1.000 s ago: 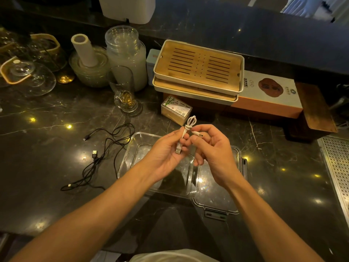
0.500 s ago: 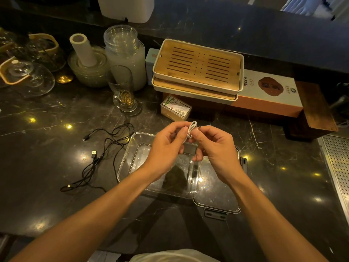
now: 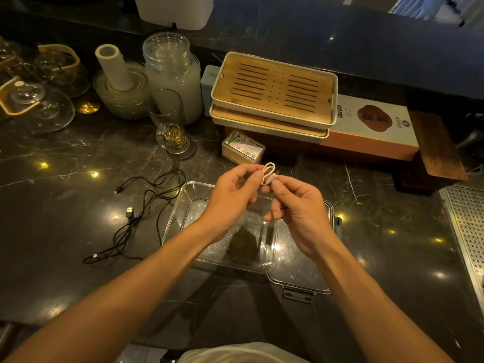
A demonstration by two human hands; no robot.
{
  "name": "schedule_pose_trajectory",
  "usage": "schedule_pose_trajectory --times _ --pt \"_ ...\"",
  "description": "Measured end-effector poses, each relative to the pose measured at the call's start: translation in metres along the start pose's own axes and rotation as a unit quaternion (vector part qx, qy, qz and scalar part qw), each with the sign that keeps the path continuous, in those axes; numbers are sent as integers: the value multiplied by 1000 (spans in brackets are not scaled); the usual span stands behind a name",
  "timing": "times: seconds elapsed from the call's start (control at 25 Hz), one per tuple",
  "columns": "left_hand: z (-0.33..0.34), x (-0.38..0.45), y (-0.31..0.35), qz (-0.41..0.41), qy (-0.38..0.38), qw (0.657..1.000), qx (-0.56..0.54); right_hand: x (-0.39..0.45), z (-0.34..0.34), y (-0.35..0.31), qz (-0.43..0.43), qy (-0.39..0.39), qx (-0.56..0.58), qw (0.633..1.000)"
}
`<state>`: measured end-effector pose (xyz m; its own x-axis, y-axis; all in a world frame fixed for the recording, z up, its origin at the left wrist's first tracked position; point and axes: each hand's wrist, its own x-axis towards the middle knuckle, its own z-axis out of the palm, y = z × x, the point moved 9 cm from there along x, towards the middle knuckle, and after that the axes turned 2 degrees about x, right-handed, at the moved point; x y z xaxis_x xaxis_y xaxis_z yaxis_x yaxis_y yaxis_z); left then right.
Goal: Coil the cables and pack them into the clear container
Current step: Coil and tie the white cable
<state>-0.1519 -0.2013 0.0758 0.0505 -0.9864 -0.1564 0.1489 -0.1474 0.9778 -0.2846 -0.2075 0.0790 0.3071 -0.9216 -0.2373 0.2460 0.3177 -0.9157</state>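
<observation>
White cable (image 3: 268,173), looped small, is pinched between the left hand (image 3: 230,203) and right hand (image 3: 301,210) at frame centre, above the open clear container (image 3: 180,205) awaiting it, while black cables (image 3: 146,205) sprawl left on the table (image 3: 65,231).

A dark marble bench (image 3: 65,158) veined in white mirrors small warm ceiling lights, with glassware (image 3: 39,106) crowded at its far left, stacked bamboo tea trays (image 3: 275,87) against a raised dark ledge (image 3: 340,48), and a perforated metal drain panel (image 3: 468,231) at right.

White cable (image 3: 268,174) wound shorter, dangling plug gone, both hands drawn closer
</observation>
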Motion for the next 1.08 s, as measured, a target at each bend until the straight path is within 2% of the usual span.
schedule_pose_trajectory --times 0.12,0.72,0.96,1.08 --pt "3 1 -7 -25 -4 999 -25 -1 -1 -1 -9 14 -20 1000" --pt "-3 3 9 -5 -20 999 34 -3 4 3 -30 1 -94 995" --pt "-3 3 6 -4 -22 998 51 -3 13 -4 -33 -36 -203 978" --pt "-3 1 10 22 -23 996 85 1 13 -5 -23 -49 -235 970"
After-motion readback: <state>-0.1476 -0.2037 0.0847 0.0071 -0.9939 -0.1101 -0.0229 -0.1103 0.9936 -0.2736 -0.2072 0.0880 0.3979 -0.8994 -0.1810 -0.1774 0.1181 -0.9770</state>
